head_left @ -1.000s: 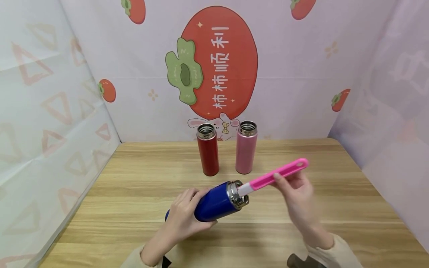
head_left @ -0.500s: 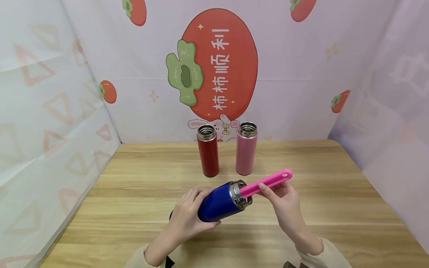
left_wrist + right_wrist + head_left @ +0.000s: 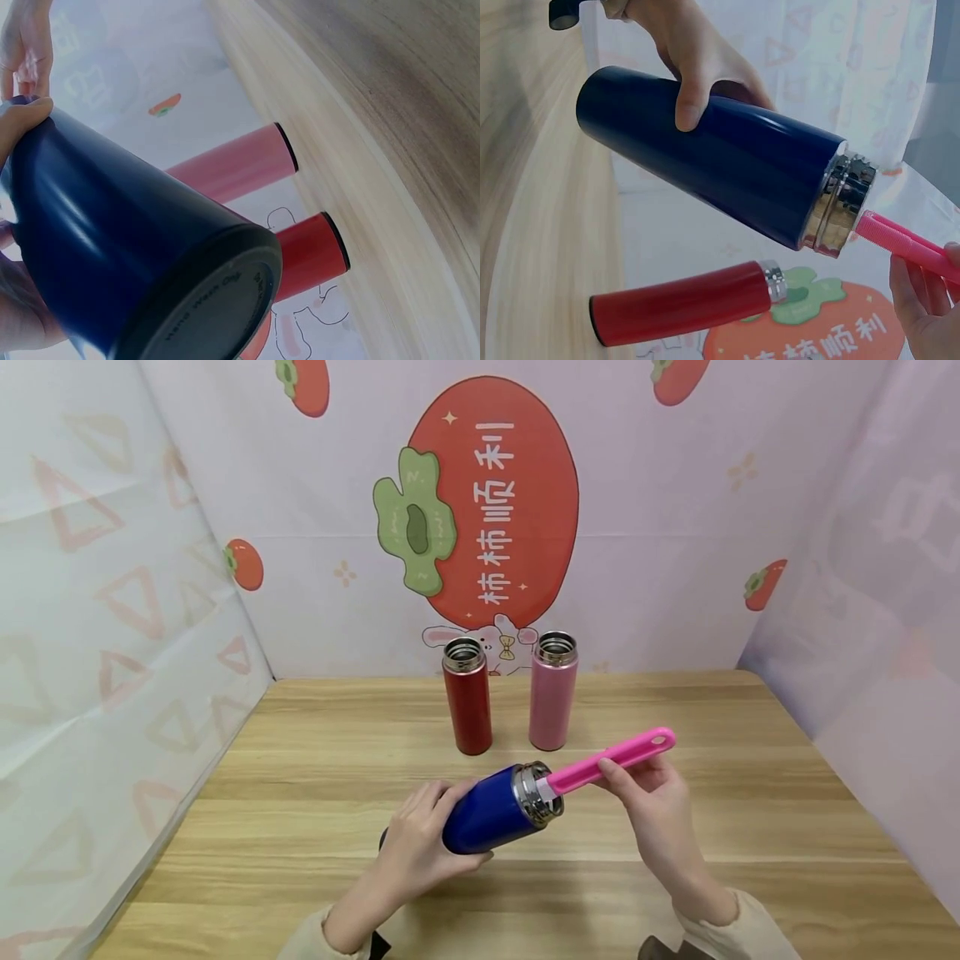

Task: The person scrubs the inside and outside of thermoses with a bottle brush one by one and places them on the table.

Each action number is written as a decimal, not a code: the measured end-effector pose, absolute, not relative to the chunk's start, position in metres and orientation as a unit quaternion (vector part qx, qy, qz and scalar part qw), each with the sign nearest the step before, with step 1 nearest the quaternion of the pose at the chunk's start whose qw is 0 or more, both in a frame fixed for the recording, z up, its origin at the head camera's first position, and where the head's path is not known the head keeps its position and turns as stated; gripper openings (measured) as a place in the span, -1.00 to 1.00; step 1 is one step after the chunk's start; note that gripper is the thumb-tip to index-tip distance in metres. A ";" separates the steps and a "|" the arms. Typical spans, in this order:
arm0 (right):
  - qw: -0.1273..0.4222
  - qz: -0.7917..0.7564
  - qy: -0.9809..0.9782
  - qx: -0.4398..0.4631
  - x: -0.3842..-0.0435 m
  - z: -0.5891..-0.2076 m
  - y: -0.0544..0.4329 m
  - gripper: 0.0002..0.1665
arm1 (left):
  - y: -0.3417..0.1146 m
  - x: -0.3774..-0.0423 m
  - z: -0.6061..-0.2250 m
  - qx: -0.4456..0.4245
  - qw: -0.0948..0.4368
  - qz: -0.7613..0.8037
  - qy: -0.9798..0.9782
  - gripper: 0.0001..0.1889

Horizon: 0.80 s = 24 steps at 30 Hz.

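Observation:
My left hand (image 3: 422,847) grips a dark blue vacuum flask (image 3: 483,814) round its body, tilted with its bare steel mouth up and to the right. Its black base (image 3: 214,311) faces the left wrist view. With my right hand (image 3: 660,818) I pinch the pink handle of a bottle brush (image 3: 581,772), thumb on top. A short white part of the shaft shows at the flask's mouth; the brush's far end is hidden inside. In the right wrist view the pink handle (image 3: 904,244) meets the steel neck (image 3: 844,202).
A red flask (image 3: 468,710) and a pink flask (image 3: 553,706) stand upright and lidless behind the blue one, near the back of the wooden table (image 3: 315,752). A printed cloth (image 3: 637,568) hangs behind the table, with more cloth at both sides.
The brush went deeper into the blue flask, then came partly back out up and to the right with my right hand. My left hand and the flask shifted slightly right, then stayed still.

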State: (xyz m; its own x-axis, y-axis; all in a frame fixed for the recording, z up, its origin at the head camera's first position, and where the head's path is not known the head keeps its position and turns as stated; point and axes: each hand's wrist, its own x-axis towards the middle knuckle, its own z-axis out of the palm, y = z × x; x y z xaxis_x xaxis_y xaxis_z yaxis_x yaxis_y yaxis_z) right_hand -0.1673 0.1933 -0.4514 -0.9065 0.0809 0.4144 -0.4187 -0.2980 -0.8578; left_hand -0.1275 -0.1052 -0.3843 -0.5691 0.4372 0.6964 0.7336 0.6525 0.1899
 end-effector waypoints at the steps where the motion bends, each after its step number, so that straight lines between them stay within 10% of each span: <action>1: 0.160 0.797 -0.562 0.154 -0.167 -0.448 0.193 -0.68 | -0.105 -0.127 -0.384 -0.342 0.314 -0.236 -0.854 -0.19; 24: 0.218 0.856 -0.441 0.158 -0.120 -0.333 0.176 -0.82 | -0.108 -0.127 -0.384 -0.338 0.314 -0.218 -0.860 -0.19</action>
